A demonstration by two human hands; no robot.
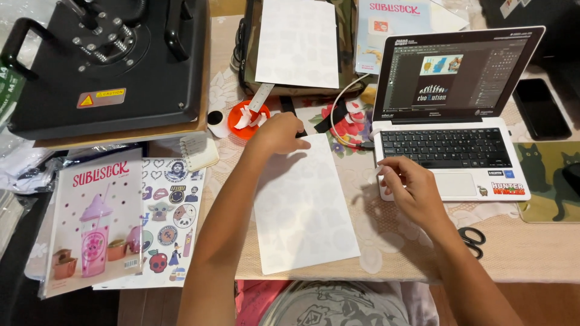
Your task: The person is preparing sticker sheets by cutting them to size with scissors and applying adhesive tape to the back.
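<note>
— So, working outward from the white sheet (302, 205) in the middle of the counter (531, 253), what sits farthest left?

— Well left of it lies a glossy packet (93, 223) showing pink cups, overlapping a printed sticker sheet (172, 211). Above those, up and left of the white sheet, stands a black heat press (109, 60).

— And the hands?

— The left hand (279, 134) rests at the sheet's top edge, fingers curled down; they seem to pinch something dark there, though I cannot tell what it is. Just above that hand sits a small orange dish (244, 121) with white scraps.

— The right one?

— The right hand (411, 187) hovers just right of the sheet, at the front left corner of the white laptop (450, 121). Its fingers are loosely bent and grasp nothing.

— How far along does the work look?

— I'd judge it early. The sheet lies flat, whole, its faint outlines untouched; a second white sheet (297, 42) waits above it, on a camouflage-patterned bag. Black scissors (472, 239) lie unused, right of the sheet beside the right forearm, so any cutting or pressing looks undone.
</note>
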